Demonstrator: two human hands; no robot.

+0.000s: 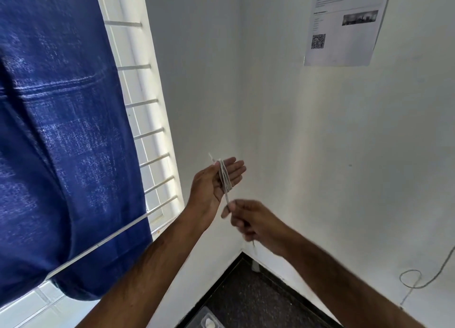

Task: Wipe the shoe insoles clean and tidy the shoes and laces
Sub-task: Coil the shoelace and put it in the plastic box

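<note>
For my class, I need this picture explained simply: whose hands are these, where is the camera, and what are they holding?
There is no machine here. The one picture comes from a camera worn on a person's head, looking out at their own two bare hands in front of a white wall. The left hand is held flat and open, with a pale shoelace wound in loops around its fingers. The right hand pinches the lace's loose end, just below the left. A blue curtain hangs at the window on the left, and a printed sheet is stuck on the wall. No shoes show.

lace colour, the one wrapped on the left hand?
White to light grey lace; head view, the only one.
</note>
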